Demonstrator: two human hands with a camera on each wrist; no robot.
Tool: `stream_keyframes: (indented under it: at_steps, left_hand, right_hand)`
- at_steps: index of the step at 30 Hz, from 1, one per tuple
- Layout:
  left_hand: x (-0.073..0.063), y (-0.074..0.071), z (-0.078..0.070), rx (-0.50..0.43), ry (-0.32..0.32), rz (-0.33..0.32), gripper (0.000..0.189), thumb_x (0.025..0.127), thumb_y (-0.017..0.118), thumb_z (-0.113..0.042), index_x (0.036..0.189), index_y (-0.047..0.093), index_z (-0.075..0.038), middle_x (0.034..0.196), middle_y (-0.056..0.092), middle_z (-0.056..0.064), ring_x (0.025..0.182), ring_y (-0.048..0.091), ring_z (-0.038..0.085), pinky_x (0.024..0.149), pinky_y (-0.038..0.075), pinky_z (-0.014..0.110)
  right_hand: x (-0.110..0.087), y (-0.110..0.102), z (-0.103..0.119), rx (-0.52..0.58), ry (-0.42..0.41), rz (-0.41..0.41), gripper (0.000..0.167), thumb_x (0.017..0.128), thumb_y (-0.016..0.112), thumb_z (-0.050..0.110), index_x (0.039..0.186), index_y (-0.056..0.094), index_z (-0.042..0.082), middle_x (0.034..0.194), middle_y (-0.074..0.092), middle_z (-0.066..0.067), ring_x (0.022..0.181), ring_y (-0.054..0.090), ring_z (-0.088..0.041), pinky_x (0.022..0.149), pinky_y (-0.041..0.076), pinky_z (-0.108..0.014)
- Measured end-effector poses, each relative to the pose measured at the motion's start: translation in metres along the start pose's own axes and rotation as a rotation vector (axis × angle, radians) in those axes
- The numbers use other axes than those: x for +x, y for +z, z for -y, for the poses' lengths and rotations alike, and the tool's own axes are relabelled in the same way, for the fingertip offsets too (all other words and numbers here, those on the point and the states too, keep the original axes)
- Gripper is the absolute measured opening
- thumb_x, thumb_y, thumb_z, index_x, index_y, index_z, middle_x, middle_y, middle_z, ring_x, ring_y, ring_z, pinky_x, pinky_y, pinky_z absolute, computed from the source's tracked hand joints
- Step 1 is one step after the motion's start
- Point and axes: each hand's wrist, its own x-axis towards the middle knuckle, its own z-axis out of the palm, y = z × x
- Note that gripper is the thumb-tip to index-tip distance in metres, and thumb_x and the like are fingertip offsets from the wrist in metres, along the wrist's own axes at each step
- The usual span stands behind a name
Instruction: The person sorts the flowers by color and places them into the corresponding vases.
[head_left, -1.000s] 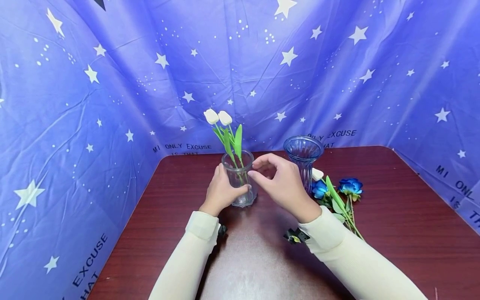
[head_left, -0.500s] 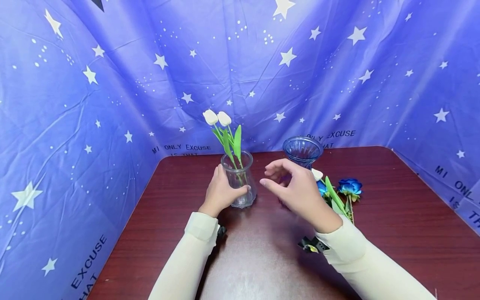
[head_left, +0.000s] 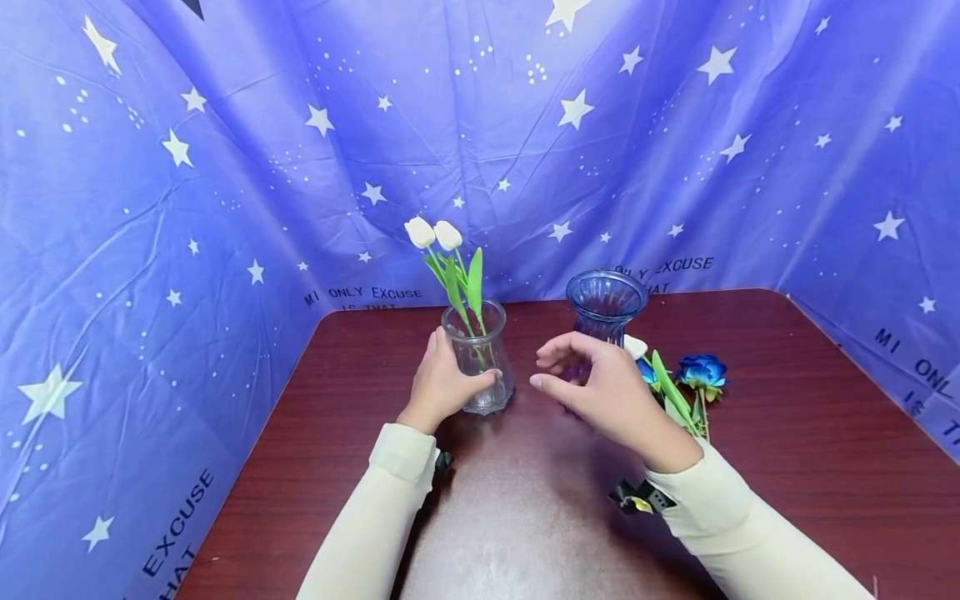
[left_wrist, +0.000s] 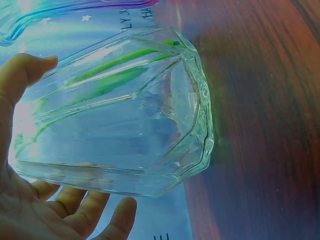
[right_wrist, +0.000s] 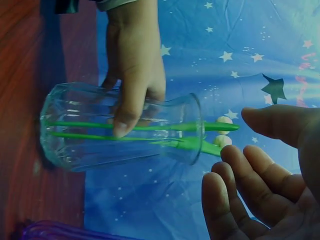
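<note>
A clear glass vase (head_left: 486, 398) stands upright on the table, left of the middle in the head view. Two white tulips (head_left: 448, 236) with green leaves lean out of its mouth, and their stems show through the glass in both wrist views. My left hand (head_left: 441, 382) grips the vase from its left side, thumb across the front and fingers behind. Apart from the vase, to its right, my right hand (head_left: 611, 396) hovers with loosely curved fingers and nothing between them. Behind that hand rises a blue glass vase (head_left: 606, 300), its lower part partly covered.
Right of the blue vase lie a white tulip (head_left: 635, 347) and blue flowers (head_left: 702, 375) with green stems, partly behind my right hand and wrist. The dark red wooden table (head_left: 495, 517) ends at a blue star-printed curtain (head_left: 465, 125).
My right hand has drawn away from the clear vase's rim, moving right and toward me. The left hand keeps its grip, and vase and tulips stay in place.
</note>
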Motion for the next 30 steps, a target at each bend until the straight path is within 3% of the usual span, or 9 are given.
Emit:
stream_keyframes:
  at_steps: [11,30]
  left_hand:
    - [-0.001,-0.001,-0.001,0.009,-0.007,-0.003,0.098,0.069,0.087,-0.054,0.144,0.038,-0.014,0.129,0.050,0.007,0.111,0.061,0.030,0.090,0.054,0.050]
    - [-0.001,-0.001,-0.002,0.000,-0.003,0.004,0.097,0.069,0.087,-0.054,0.143,0.039,-0.014,0.129,0.050,0.007,0.111,0.061,0.029,0.090,0.055,0.051]
  right_hand:
    - [-0.010,-0.001,-0.019,-0.059,0.024,0.041,0.024,0.086,0.086,0.026,0.105,0.072,0.020,0.092,0.075,0.009,0.083,0.070,-0.008,0.071,0.058,-0.027]
    - [-0.014,-0.032,-0.049,-0.224,0.041,-0.064,0.019,0.086,0.085,0.030,0.099,0.075,0.021,0.087,0.074,0.012,0.081,0.069,-0.006,0.069,0.052,-0.025]
